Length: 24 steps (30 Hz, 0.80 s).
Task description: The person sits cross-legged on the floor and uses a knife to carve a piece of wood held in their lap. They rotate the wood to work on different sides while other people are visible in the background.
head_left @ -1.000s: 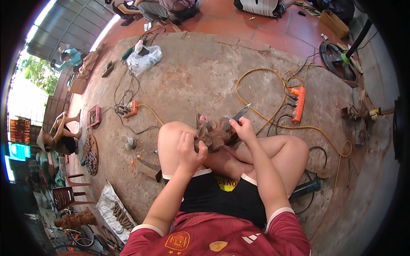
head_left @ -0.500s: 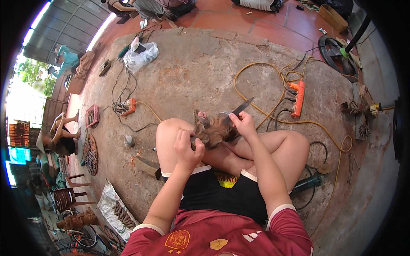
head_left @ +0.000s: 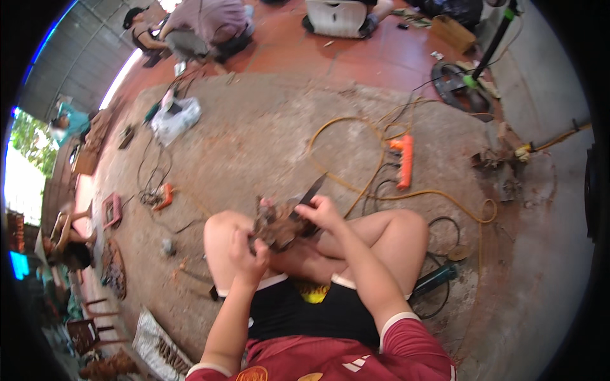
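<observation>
Head view: the left hand (head_left: 250, 259) grasps a brown carved piece (head_left: 277, 232); the right hand (head_left: 325, 214) grips a dark-bladed knife (head_left: 313, 188), pointing away.

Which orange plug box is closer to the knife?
The longer-looking power strip on the right; the smaller-looking strip lies farther from the knife, on the left.

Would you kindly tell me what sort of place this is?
Probably an informal workshop, perhaps for carving: the person's right hand holds a dark blade by a knobbly brown piece, and an orange power strip lies on the rough floor.
</observation>
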Tool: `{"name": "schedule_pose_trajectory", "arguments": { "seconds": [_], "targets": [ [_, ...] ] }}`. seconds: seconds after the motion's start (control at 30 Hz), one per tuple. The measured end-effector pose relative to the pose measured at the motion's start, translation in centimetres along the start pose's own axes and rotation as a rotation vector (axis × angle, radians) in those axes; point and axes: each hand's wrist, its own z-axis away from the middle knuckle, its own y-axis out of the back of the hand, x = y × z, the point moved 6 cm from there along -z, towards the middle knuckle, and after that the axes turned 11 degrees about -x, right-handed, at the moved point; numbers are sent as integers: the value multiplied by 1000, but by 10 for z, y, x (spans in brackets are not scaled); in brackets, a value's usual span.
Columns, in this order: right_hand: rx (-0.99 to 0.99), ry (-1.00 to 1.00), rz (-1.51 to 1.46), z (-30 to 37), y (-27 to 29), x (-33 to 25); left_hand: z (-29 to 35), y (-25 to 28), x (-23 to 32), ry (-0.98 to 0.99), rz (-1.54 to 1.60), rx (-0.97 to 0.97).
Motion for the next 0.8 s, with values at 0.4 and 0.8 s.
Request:
{"name": "schedule_pose_trajectory", "arguments": {
  "seconds": [0.4,0.8],
  "targets": [
    [60,30,100,-6,11,25,-5,-4,4,-31,37,-2],
    [275,88,226,-16,34,63,-6,-5,5,-51,61,2]
  ]
}}
